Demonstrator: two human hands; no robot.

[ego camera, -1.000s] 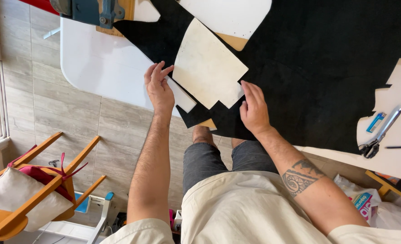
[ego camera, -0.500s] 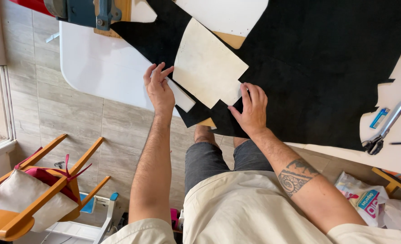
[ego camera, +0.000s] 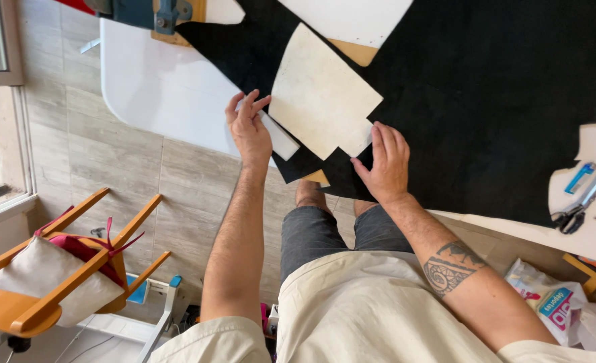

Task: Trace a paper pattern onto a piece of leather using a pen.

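Pressing flat and holding nothing, the right hand [ego camera: 386,165] pins the cream pattern card's [ego camera: 321,94] near corner onto the black sheet [ego camera: 499,101], while the left hand [ego camera: 249,129], fingers spread, touches its left edge.

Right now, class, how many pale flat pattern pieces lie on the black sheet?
2: one cream piece between the left hand and right hand, one white piece at the top edge. Others may be hidden out of frame.

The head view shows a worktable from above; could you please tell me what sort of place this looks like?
Probably a small home craft or leather workshop: a large black sheet of material under cream card templates, metal scissors alongside, wooden chair.
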